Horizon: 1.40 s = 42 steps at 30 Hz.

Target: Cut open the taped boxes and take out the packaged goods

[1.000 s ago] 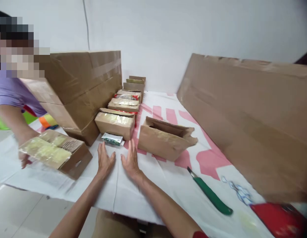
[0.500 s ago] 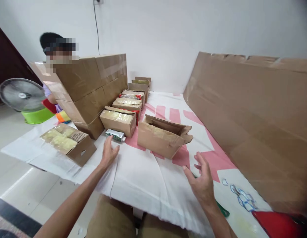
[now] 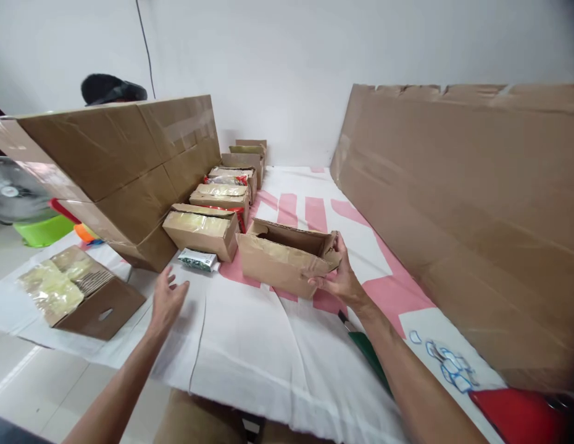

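Observation:
My right hand (image 3: 345, 281) grips the right end of an open-topped cardboard box (image 3: 280, 265), thumb on the near side and fingers around the torn end flap. The box stands on the white and pink tablecloth (image 3: 243, 333); most of its inside is hidden. My left hand (image 3: 168, 303) is held over the cloth with its fingers apart, holding nothing. Nearest to it are a white and green tube (image 3: 198, 259), just beyond, and a taped cardboard box (image 3: 98, 308) on its left. A green-handled tool (image 3: 366, 353) with a dark tip lies partly under my right forearm.
A row of small cardboard boxes (image 3: 201, 227) runs back towards the wall, some with red packets. Stacked large cartons (image 3: 129, 160) stand at the left, with a person's dark cap behind. A tall cardboard panel (image 3: 458, 203) lines the right. A red object (image 3: 513, 413) lies front right.
My right hand has moved forward and left and closed on the box's right end. My left hand stays open, nearer the left box. The view has shifted rightward.

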{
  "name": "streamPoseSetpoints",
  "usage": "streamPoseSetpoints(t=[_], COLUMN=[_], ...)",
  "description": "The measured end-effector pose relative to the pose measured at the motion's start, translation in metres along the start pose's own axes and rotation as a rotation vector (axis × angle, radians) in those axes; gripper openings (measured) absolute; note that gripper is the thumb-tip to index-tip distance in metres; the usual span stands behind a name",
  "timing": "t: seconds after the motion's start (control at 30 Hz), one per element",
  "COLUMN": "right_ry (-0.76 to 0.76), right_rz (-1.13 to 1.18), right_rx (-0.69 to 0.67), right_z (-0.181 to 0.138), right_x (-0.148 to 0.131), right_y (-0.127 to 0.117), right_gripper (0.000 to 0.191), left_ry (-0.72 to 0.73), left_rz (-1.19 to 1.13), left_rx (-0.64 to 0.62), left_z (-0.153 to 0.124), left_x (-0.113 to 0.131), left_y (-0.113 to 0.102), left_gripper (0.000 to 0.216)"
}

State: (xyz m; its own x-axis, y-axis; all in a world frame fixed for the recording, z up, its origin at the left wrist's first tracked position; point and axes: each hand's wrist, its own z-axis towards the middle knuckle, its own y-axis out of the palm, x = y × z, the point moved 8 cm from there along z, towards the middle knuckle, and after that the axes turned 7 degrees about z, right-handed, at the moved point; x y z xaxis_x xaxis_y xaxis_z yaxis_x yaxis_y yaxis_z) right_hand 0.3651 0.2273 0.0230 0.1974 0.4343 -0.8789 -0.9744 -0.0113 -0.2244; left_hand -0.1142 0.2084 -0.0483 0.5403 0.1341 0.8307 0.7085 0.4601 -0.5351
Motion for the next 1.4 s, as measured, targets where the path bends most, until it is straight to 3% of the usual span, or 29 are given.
streamPoseSetpoints(t=[0.07, 0.17, 0.27, 0.37, 0.57, 0.67, 0.8, 1.03, 1.13, 1.27, 1.33, 1.4], right_ry=[-0.008, -0.001, 0.017, 0.03, 0.048, 0.055, 0.052, 0.039, 0.043, -0.02, -0.047, -0.087], right_rz=[-0.026, -0.067, -0.104, -0.118, -0.126, -0.063, 0.093, 0.113, 0.045, -0.193, -0.326, -0.393], right_rx=[0.015, 0.044, 0.018, -0.061, -0.117, -0.089, -0.032, 0.14, 0.048, -0.224, -0.314, -0.309], right_z=[-0.002, -0.019, -0.051, -0.089, -0.141, -0.144, -0.133, -0.137, -0.14, -0.131, -0.126, -0.124], right_x=[-0.008, -0.027, -0.048, -0.063, -0.071, -0.08, -0.096, -0.093, -0.1, -0.124, -0.13, -0.133], right_y=[0.004, 0.005, 0.011, 0.026, 0.05, 0.048, 0.04, 0.026, 0.032, 0.056, 0.068, 0.072], right_gripper=[0.142, 0.133, 0.129, 0.126, 0.133, 0.129, 0.107, 0.082, 0.078, 0.071, 0.066, 0.061], left_ry=[0.155, 0.265, 0.307, 0.293, 0.22, 0.277, 0.384, 0.426, 0.381, 0.312, 0.303, 0.33], left_rz=[-0.058, -0.237, -0.42, -0.481, -0.302, -0.298, -0.363, -0.174, -0.209, -0.249, -0.3, -0.373], left_rx=[-0.097, -0.256, -0.396, -0.386, -0.266, -0.288, -0.34, -0.75, -0.782, -0.8, -0.757, -0.647], left_z=[-0.018, -0.046, -0.078, -0.112, -0.16, -0.155, -0.13, -0.106, -0.096, -0.093, -0.093, -0.095], left_x=[0.037, 0.09, 0.126, 0.132, 0.098, 0.095, 0.119, 0.168, 0.173, 0.167, 0.161, 0.153], left_y=[0.024, 0.055, 0.064, 0.042, -0.014, -0.029, -0.047, -0.027, -0.017, -0.006, -0.009, -0.02], left_gripper=[0.074, 0.085, 0.109, 0.114, 0.1, 0.084, 0.055, 0.042, 0.061, 0.074, 0.077, 0.081])
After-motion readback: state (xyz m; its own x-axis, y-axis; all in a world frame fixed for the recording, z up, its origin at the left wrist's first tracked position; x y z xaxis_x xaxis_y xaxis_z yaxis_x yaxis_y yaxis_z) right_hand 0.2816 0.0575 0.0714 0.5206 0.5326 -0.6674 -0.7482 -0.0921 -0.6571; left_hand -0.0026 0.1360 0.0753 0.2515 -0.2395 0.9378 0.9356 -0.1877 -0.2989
